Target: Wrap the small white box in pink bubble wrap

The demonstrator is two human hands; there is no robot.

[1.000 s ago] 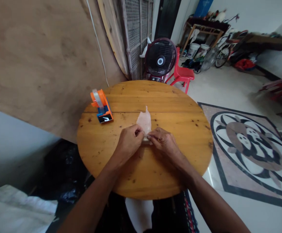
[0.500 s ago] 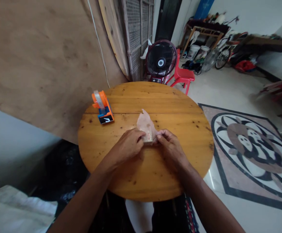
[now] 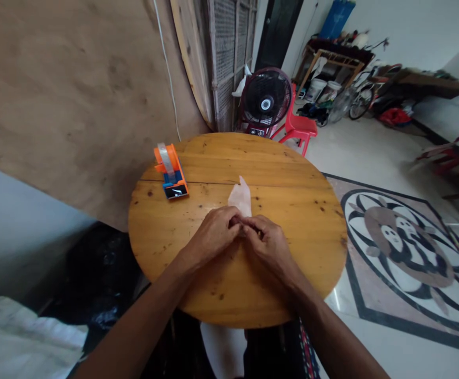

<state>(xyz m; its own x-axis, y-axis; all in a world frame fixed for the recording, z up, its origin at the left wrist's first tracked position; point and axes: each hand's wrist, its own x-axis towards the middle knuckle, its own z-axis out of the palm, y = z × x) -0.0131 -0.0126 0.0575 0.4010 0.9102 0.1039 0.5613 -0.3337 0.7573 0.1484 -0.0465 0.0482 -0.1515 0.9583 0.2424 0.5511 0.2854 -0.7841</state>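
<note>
A thin, pale pink sheet (image 3: 240,199), like tissue or thin paper, sticks up beyond my hands at the middle of the round wooden table (image 3: 292,179). My left hand (image 3: 218,230) is closed with its fingertips pinching the sheet's near part. From the other side my right hand (image 3: 268,238) pinches the same part, fingertips touching those of the left. The small pale block under the sheet is now mostly hidden by my fingers. An orange and blue tape dispenser (image 3: 175,178) with a roll of clear tape stands at the table's left.
A wooden board (image 3: 75,95) leans along the left side, close to the table. Beyond the far edge stand a dark fan (image 3: 266,100) and a red chair (image 3: 302,126). Black plastic bags (image 3: 99,268) lie low on the left. A panda-patterned floor panel (image 3: 403,247) is at right.
My right hand has moved left, bringing its fingertips against my left hand's. The sheet has folded narrower and the block is now covered. The view has shifted slightly.
</note>
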